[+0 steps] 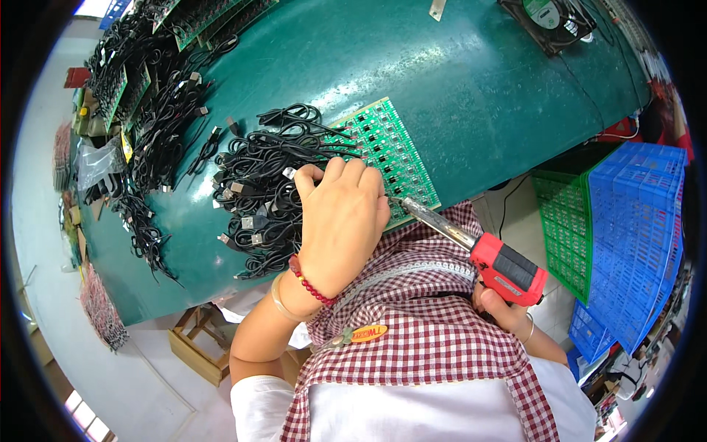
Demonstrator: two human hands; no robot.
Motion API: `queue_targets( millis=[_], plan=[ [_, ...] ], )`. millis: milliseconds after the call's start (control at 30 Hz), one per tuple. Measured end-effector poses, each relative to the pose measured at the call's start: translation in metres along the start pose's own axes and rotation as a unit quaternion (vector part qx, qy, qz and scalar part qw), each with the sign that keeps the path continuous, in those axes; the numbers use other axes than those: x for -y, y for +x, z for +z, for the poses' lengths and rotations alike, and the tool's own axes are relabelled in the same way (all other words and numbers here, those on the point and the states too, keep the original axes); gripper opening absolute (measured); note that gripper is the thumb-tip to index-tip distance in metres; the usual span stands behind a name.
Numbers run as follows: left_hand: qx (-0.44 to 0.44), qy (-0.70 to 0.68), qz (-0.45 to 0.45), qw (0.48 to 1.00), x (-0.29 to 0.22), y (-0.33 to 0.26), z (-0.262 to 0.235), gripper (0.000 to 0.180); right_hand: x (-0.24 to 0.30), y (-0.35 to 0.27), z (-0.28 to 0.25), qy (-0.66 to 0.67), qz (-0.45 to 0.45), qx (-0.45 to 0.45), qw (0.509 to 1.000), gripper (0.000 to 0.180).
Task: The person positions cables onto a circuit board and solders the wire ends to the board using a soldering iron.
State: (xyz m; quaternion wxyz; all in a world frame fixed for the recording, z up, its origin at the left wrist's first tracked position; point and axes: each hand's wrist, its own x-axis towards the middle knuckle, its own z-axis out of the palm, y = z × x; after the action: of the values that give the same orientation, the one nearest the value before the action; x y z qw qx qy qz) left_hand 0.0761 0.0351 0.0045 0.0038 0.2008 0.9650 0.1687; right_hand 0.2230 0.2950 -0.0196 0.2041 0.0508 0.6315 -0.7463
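Left hand [342, 221] pinches a black cable end [291, 173] onto the green circuit board [390, 151]; right hand [504, 306] clasps the red soldering gun [486, 254], whose hot tip, near the fingertips, risks a burn.

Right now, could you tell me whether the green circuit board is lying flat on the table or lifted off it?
Flat: the green circuit board lies on the green table, pressed by the left hand.

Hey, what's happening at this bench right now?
A person is soldering at a green table. The right hand holds a red soldering gun, its tip at the near edge of a green circuit board. The left hand rests on the board, beside a pile of black cables. Green and blue crates stand to the right.
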Motion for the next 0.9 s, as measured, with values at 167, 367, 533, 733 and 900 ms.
queue_targets(
  millis=[167, 367, 533, 733, 900],
  plan=[
    [0.01, 0.005, 0.002, 1.0, -0.001, -0.003, 0.0, 0.014, 0.001, 0.002, 0.005, -0.077, -0.013, 0.001, 0.997, 0.025],
    [-0.013, 0.01, 0.007, 1.0, 0.002, 0.0, 0.005, 0.015, 0.0, -0.005, 0.004, -0.024, 0.015, -0.026, 0.999, 0.019],
    [-0.021, 0.02, 0.023, 0.999, 0.001, 0.001, 0.003, 0.015, 0.001, -0.001, 0.005, -0.034, 0.0, -0.003, 0.999, 0.021],
    [-0.018, 0.018, 0.029, 0.999, 0.003, 0.001, 0.004, 0.016, -0.004, -0.002, 0.008, -0.091, -0.023, -0.007, 0.996, 0.029],
    [0.003, 0.022, 0.035, 0.999, 0.002, -0.002, 0.003, 0.011, -0.004, -0.009, 0.009, 0.018, -0.007, -0.047, 0.999, 0.044]
  ],
)
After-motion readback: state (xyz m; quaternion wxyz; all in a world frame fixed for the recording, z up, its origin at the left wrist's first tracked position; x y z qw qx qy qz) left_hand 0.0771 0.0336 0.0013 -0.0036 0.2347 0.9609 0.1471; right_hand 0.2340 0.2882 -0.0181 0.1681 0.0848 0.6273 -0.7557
